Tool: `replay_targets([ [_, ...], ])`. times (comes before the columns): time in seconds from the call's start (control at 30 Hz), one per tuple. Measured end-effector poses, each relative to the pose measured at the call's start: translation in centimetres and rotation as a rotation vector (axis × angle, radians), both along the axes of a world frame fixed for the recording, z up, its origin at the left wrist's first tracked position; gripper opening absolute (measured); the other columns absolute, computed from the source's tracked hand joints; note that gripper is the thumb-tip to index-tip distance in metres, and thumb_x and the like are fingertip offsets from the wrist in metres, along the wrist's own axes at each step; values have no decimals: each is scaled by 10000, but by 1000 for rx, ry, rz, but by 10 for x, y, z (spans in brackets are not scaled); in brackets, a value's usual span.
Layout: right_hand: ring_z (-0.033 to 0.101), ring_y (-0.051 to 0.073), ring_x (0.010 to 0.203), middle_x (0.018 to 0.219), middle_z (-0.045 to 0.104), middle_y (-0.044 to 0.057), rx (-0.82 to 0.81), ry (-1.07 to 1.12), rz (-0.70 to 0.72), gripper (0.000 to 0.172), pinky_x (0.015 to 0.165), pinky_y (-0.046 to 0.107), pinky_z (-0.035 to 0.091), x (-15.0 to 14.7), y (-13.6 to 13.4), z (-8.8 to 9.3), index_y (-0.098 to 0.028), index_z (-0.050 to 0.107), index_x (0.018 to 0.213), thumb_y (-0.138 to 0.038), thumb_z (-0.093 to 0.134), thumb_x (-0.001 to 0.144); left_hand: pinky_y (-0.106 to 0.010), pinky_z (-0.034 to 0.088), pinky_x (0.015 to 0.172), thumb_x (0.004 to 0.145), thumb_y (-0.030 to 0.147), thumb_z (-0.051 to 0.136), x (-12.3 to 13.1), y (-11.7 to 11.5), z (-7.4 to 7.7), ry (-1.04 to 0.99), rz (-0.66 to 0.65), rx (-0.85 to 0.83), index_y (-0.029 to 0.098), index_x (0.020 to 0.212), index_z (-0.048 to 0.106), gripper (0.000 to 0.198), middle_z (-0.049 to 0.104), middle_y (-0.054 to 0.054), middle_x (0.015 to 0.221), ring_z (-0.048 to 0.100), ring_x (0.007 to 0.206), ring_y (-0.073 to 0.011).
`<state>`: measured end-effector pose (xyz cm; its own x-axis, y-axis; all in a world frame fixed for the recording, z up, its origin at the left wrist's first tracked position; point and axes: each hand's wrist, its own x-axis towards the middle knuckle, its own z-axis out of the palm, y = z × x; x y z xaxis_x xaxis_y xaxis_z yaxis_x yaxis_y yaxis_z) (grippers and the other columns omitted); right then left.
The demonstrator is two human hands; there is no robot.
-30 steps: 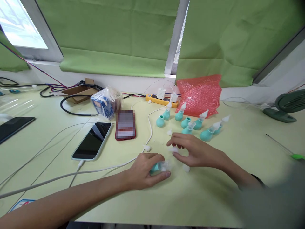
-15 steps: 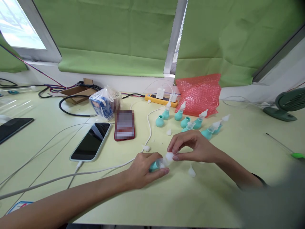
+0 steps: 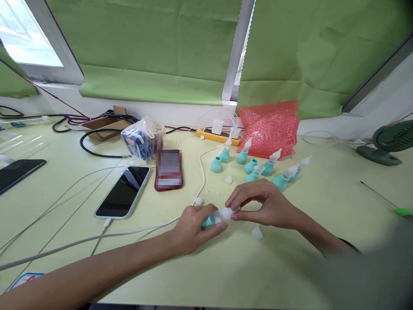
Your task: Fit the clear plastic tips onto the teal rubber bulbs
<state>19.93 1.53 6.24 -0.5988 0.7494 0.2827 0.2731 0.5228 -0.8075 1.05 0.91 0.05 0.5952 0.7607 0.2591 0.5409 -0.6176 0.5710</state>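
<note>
My left hand (image 3: 195, 228) is closed around a teal rubber bulb (image 3: 208, 221) with a clear collar, lying on its side and pointing right. Between the thumb and fingers of my right hand (image 3: 263, 204) is a soft white tip (image 3: 226, 212), pressed against the open end of the collar. Whether the tip is seated there I cannot tell. A loose white tip (image 3: 257, 233) lies below my right hand, and another (image 3: 229, 179) lies beyond it. Several teal bulb aspirators with clear nozzles (image 3: 280, 180) stand behind. Two bare bulbs, one at the left (image 3: 216, 164) and one in the middle (image 3: 251, 165), have no nozzle.
A red bubble-wrap bag (image 3: 269, 129) and a yellow power strip (image 3: 217, 137) lie at the back. Left are a red-cased phone (image 3: 168, 170), a charging phone (image 3: 122, 193) and white cables (image 3: 129, 233). A green-handled screwdriver (image 3: 403, 211) and a small fan (image 3: 392, 140) are at right.
My right hand has shifted slightly left and down, bringing the white tip closer to the bulb's collar. My left hand keeps its hold, nearly unmoved.
</note>
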Motion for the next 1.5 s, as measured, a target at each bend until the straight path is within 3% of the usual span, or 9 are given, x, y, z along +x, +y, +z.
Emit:
replay_targets([
  [0.13, 589, 131, 658, 701, 633, 41, 16, 5, -37, 73, 546, 222, 509, -1, 2, -3, -141, 623, 681, -169, 654, 620, -200, 310, 484, 789, 402, 412, 0, 0, -2, 1, 13, 53, 152, 808, 525, 276, 470, 29, 528, 412, 469, -92],
  [0.3, 587, 132, 649, 700, 627, 37, -113, -35, -101, 108, 538, 217, 506, -1, 5, -4, -141, 622, 676, -206, 666, 602, -203, 324, 482, 796, 398, 402, 0, 0, -3, 24, 34, 84, 153, 780, 519, 272, 505, 14, 548, 464, 493, -108],
  [0.47, 582, 131, 628, 721, 635, 44, -172, -143, -145, 192, 530, 224, 496, -1, 6, -5, -140, 645, 748, -259, 668, 599, -217, 362, 512, 795, 396, 417, 1, 0, -6, 11, 51, 146, 149, 879, 528, 284, 587, -11, 638, 531, 543, -126],
  [0.77, 477, 61, 421, 615, 611, 25, -315, -168, -53, 258, 389, 183, 394, 4, 9, -12, -133, 657, 823, -316, 633, 642, -236, 409, 533, 802, 397, 410, 1, 0, -8, 35, 28, 216, 140, 932, 534, 314, 626, -40, 695, 576, 585, -149],
  [0.9, 460, 58, 432, 531, 565, 4, -331, -183, -35, 213, 375, 165, 350, 3, 7, -13, -125, 660, 676, -332, 630, 639, -245, 407, 514, 802, 409, 406, 1, 0, -10, 80, 13, 296, 145, 907, 545, 316, 620, -34, 658, 576, 571, -158],
  [1.13, 514, 84, 394, 445, 543, -8, -547, -73, -34, 255, 400, 185, 409, -2, 9, -20, -111, 607, 616, -358, 666, 587, -246, 422, 531, 807, 414, 400, -1, 0, -12, 52, 6, 302, 134, 909, 538, 329, 627, -38, 661, 591, 586, -156],
  [1.5, 501, 76, 362, 448, 535, -25, -639, 200, -53, 240, 370, 189, 405, -10, 13, -38, -116, 531, 562, -299, 685, 579, -215, 370, 490, 818, 394, 396, -2, -1, -10, 18, 35, 280, 142, 941, 517, 305, 610, -16, 651, 553, 543, -124],
])
